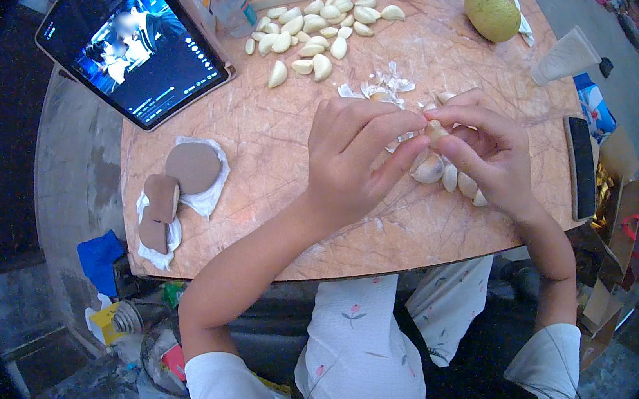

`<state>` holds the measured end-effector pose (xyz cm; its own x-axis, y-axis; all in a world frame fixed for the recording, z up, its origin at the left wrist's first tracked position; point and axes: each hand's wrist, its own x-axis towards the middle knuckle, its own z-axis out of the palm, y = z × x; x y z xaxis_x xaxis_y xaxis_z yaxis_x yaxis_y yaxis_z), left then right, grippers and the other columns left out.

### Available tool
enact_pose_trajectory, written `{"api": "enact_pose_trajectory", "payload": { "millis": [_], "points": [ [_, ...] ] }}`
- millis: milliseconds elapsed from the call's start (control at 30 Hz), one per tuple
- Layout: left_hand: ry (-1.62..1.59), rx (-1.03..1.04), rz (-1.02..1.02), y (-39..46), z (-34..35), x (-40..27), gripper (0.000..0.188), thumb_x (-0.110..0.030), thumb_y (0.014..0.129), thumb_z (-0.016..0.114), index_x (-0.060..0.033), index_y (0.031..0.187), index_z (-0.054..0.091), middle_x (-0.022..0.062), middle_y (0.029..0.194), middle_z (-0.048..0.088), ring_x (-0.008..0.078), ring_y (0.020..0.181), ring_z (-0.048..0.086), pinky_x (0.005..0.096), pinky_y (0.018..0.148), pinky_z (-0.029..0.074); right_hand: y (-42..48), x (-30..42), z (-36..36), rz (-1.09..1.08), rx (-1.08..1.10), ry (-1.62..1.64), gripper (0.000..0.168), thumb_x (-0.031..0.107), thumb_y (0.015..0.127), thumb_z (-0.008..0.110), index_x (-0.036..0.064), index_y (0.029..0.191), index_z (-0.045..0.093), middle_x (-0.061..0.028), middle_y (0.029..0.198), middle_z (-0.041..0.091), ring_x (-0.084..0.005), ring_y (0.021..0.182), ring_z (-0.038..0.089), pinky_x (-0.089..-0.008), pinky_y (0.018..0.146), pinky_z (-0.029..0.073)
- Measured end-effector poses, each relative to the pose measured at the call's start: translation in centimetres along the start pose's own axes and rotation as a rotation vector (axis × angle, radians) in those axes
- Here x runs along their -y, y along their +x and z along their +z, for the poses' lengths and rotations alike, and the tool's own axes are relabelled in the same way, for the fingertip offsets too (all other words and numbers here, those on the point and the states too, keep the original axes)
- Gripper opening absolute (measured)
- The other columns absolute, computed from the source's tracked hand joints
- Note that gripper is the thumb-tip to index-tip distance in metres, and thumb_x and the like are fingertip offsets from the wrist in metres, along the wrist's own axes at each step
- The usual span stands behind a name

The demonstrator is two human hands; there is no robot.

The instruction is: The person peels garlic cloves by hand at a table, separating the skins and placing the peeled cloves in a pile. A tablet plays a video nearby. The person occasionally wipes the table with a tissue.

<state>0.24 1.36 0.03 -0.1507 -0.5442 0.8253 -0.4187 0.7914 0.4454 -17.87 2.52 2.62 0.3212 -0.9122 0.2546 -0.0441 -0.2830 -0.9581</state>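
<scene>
Between the fingertips of my left hand (359,156) and my right hand (488,148) is a small garlic clove (436,132), pinched by both. Under and beside my right hand lie unpeeled garlic cloves (427,169), partly covered by the fingers. White papery garlic skins (386,86) are scattered just beyond my left hand. Farther back spreads a loose heap of peeled garlic cloves (311,26), pale and smooth.
A tablet (140,54) showing a video stands at the back left, beside a red-capped jar (229,6). Brown round and rectangular pieces (193,168) rest on tissue at left. A green round fruit (491,12), a clear plastic cup (563,56) and a dark phone-like slab (580,167) are on the right.
</scene>
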Motion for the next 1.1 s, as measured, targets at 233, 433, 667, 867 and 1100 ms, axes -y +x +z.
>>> {"api": "enact_pose_trajectory", "payload": {
  "millis": [233,433,667,867,1100],
  "points": [
    [0.004,-0.001,-0.041,-0.05,0.08,-0.01,0.022,-0.006,0.063,0.074,-0.0101,0.083,0.066,0.0023,0.076,0.060,0.0189,0.067,0.055,0.0298,0.060,0.042,0.04,-0.42,0.11,-0.180,-0.075,-0.287,0.029,0.002,0.073,0.069,0.004,0.102,0.065,-0.0083,0.092,0.057,-0.0144,0.082,0.059,-0.0240,0.069,0.051],
    [-0.038,0.004,-0.104,-0.04,0.09,-0.33,0.019,-0.005,0.063,0.073,-0.0090,0.081,0.066,0.0035,0.074,0.062,0.0197,0.066,0.057,0.0306,0.059,0.044,0.18,-0.75,0.13,-0.413,-0.114,-0.621,0.033,0.003,0.067,0.075,0.007,0.099,0.067,-0.0070,0.089,0.057,-0.0148,0.071,0.060,-0.0246,0.061,0.050],
    [-0.059,0.026,-0.124,-0.11,0.05,-0.16,0.020,-0.004,0.064,0.072,-0.0082,0.082,0.066,0.0045,0.075,0.062,0.0204,0.067,0.057,0.0308,0.061,0.044,0.00,-0.72,0.26,-0.406,-0.118,-0.612,0.033,0.002,0.066,0.075,0.007,0.098,0.067,-0.0068,0.088,0.057,-0.0155,0.074,0.060,-0.0250,0.061,0.051],
    [-0.070,0.046,-0.146,0.09,0.02,-0.37,0.019,-0.004,0.065,0.072,-0.0078,0.083,0.065,0.0046,0.076,0.062,0.0207,0.068,0.057,0.0306,0.061,0.044,0.17,-0.62,0.17,-0.425,-0.117,-0.622,0.033,0.002,0.066,0.075,0.006,0.098,0.067,-0.0068,0.088,0.057,-0.0161,0.076,0.060,-0.0252,0.062,0.051],
    [-0.076,0.065,-0.147,0.04,-0.18,-0.25,0.019,-0.003,0.066,0.072,-0.0079,0.083,0.065,0.0045,0.076,0.063,0.0202,0.069,0.057,0.0304,0.063,0.044,0.23,-0.60,0.12,-0.446,-0.110,-0.622,0.033,0.003,0.066,0.075,0.006,0.097,0.066,-0.0069,0.088,0.058,-0.0167,0.076,0.060,-0.0257,0.062,0.051]
  ]
}}
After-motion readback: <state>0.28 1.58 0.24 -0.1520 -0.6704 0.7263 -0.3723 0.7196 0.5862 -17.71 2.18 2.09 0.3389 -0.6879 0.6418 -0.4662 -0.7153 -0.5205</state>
